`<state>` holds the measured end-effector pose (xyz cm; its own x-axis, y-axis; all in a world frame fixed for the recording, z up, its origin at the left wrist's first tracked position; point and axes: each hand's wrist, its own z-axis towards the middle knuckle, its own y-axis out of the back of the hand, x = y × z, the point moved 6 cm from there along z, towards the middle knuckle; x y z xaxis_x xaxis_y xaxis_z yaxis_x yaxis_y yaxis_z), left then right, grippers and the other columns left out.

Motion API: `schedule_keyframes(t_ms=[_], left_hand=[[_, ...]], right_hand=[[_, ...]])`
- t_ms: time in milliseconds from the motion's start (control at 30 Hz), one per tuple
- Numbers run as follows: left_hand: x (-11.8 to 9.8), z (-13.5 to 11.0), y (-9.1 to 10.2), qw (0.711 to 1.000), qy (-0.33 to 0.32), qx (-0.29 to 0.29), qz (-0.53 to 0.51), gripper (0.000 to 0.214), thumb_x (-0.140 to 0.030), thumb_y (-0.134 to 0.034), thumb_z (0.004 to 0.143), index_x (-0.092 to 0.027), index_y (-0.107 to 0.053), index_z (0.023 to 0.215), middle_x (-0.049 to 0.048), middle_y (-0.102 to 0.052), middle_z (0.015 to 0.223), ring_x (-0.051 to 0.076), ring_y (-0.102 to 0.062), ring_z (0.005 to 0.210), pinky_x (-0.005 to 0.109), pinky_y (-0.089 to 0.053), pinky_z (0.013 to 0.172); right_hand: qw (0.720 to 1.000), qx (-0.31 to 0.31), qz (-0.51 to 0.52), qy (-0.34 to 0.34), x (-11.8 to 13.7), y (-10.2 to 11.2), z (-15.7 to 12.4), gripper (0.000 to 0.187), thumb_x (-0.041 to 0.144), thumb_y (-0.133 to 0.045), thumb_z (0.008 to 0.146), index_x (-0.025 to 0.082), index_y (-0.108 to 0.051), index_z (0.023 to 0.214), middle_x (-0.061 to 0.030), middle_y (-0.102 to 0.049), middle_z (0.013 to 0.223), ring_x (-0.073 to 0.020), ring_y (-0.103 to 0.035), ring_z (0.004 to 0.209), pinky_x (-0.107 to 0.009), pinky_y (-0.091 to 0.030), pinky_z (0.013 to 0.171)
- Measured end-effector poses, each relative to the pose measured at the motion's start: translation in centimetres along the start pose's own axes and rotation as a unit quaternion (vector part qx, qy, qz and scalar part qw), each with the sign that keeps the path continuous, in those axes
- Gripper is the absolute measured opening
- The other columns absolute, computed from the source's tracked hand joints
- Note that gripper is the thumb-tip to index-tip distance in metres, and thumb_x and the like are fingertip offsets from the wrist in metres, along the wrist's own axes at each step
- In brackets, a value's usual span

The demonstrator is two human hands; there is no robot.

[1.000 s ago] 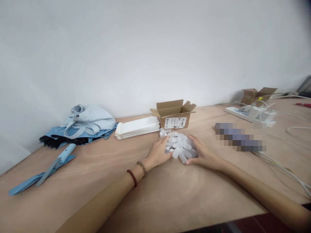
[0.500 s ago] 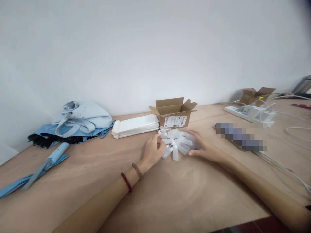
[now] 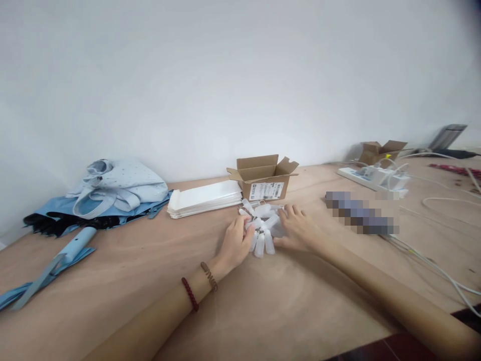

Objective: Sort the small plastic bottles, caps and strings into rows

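Note:
A heap of small frosted, translucent plastic bottles [image 3: 259, 244] lies on the wooden table, pointing in several directions. My left hand [image 3: 236, 241] rests against the heap's left side, thumb and fingers curved and apart. From the right, my right hand [image 3: 298, 231] cups the heap with thumb and fingers spread, touching the bottles at its edge. Neither hand lifts anything. Part of the heap is hidden behind my fingers. Just behind it stands an open cardboard box [image 3: 250, 191] with a white label on its front.
A stack of flat white boxes or envelopes [image 3: 203, 196] lies left of the cardboard box. Farther left are a pale blue bag [image 3: 131, 183] and a blue umbrella [image 3: 73, 245]. On the right are a blurred-out object [image 3: 356, 213], a power strip [image 3: 370, 181], cables and another open box [image 3: 381, 153].
My right hand has moved left, pressing the bottles into a tighter heap between both hands. The view has shifted slightly to the right.

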<state>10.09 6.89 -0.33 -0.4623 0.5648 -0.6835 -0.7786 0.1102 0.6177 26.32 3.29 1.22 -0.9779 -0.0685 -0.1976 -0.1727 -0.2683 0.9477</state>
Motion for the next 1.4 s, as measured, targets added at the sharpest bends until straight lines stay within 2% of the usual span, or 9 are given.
schedule_keyframes(t_ms=[233, 467, 733, 967, 1100, 1200, 1267, 1333, 1400], left_hand=[[0.1, -0.5, 0.4, 1.000, 0.013, 0.001, -0.019, 0.021, -0.030, -0.042, 0.091, -0.018, -0.052, 0.104, 0.0076, -0.064, 0.099, 0.021, -0.061, 0.093, 0.036, -0.047, 0.082], [-0.1, -0.6, 0.4, 1.000, -0.011, 0.006, 0.013, 0.022, -0.031, -0.039, 0.093, -0.017, -0.051, 0.105, 0.0111, -0.062, 0.106, 0.023, -0.059, 0.101, 0.036, -0.046, 0.087], [-0.4, -2.1, 1.9, 0.981, -0.018, 0.025, 0.193, 0.039, -0.041, -0.028, 0.096, -0.018, -0.043, 0.123, 0.0118, -0.060, 0.115, 0.027, -0.063, 0.095, 0.038, -0.049, 0.075], [0.2, -3.1, 3.2, 0.985, 0.015, 0.014, 0.170, 0.042, -0.044, -0.027, 0.096, -0.017, -0.043, 0.124, 0.0120, -0.063, 0.108, 0.025, -0.064, 0.092, 0.036, -0.048, 0.076], [0.8, -3.4, 3.6, 0.989, 0.028, 0.000, 0.144, 0.041, -0.044, -0.029, 0.095, -0.018, -0.045, 0.122, 0.0110, -0.064, 0.103, 0.025, -0.063, 0.092, 0.036, -0.048, 0.078], [1.0, -3.5, 3.9, 0.992, 0.031, -0.013, 0.118, 0.040, -0.044, -0.030, 0.095, -0.018, -0.046, 0.120, 0.0102, -0.065, 0.099, 0.025, -0.063, 0.093, 0.037, -0.047, 0.080], [1.0, -3.5, 4.1, 0.994, 0.029, -0.021, 0.099, 0.038, -0.042, -0.032, 0.095, -0.018, -0.047, 0.119, 0.0094, -0.065, 0.098, 0.024, -0.062, 0.092, 0.037, -0.046, 0.080], [0.6, -3.5, 4.2, 0.997, 0.020, -0.030, 0.071, 0.035, -0.040, -0.034, 0.095, -0.017, -0.048, 0.118, 0.0079, -0.064, 0.095, 0.023, -0.062, 0.090, 0.037, -0.046, 0.080], [0.0, -3.6, 4.3, 0.999, 0.005, -0.027, 0.038, 0.033, -0.039, -0.037, 0.094, -0.017, -0.048, 0.117, 0.0062, -0.064, 0.092, 0.020, -0.061, 0.085, 0.035, -0.046, 0.079]], right_hand=[[0.997, 0.036, -0.072, -0.002, 0.8, -0.4, 1.3, 0.031, 0.025, -0.052, 0.079, 0.005, -0.058, 0.100, -0.0229, -0.057, 0.100, -0.0327, -0.053, 0.092, -0.037, -0.043, 0.071], [0.996, 0.002, -0.092, -0.021, 1.0, -0.6, 1.3, 0.025, 0.006, -0.039, 0.079, 0.005, -0.057, 0.097, -0.0216, -0.060, 0.091, -0.0301, -0.056, 0.083, -0.033, -0.044, 0.059], [0.992, -0.014, -0.096, -0.082, -0.6, -0.5, 0.8, 0.023, 0.004, -0.038, 0.081, 0.007, -0.054, 0.097, -0.0193, -0.059, 0.092, -0.0296, -0.057, 0.086, -0.030, -0.040, 0.057], [0.995, -0.027, -0.025, -0.096, -1.6, 1.3, 0.9, 0.020, 0.010, -0.043, 0.081, 0.007, -0.052, 0.098, -0.0183, -0.059, 0.094, -0.0277, -0.054, 0.087, -0.030, -0.035, 0.063], [0.991, -0.060, 0.072, -0.099, -2.1, 2.1, 1.0, 0.019, 0.020, -0.047, 0.081, 0.011, -0.050, 0.097, -0.0154, -0.060, 0.093, -0.0254, -0.054, 0.084, -0.028, -0.034, 0.062], [0.972, -0.096, 0.194, -0.095, -3.1, 2.5, 1.1, 0.020, 0.026, -0.051, 0.078, 0.014, -0.050, 0.094, -0.0092, -0.060, 0.085, -0.0207, -0.053, 0.075, -0.027, -0.034, 0.059], [0.946, -0.121, 0.279, -0.114, -4.1, 3.1, 1.1, 0.019, 0.028, -0.054, 0.074, 0.016, -0.051, 0.089, -0.0045, -0.058, 0.076, -0.0176, -0.051, 0.067, -0.026, -0.033, 0.057], [0.909, -0.132, 0.371, -0.139, -4.7, 3.9, 1.3, 0.015, 0.028, -0.054, 0.071, 0.017, -0.052, 0.082, -0.0014, -0.056, 0.069, -0.0159, -0.050, 0.062, -0.026, -0.033, 0.055], [0.860, -0.107, 0.482, -0.131, -4.1, 4.6, 1.5, 0.011, 0.025, -0.053, 0.069, 0.017, -0.053, 0.076, -0.0004, -0.056, 0.067, -0.0156, -0.051, 0.062, -0.026, -0.036, 0.054]])
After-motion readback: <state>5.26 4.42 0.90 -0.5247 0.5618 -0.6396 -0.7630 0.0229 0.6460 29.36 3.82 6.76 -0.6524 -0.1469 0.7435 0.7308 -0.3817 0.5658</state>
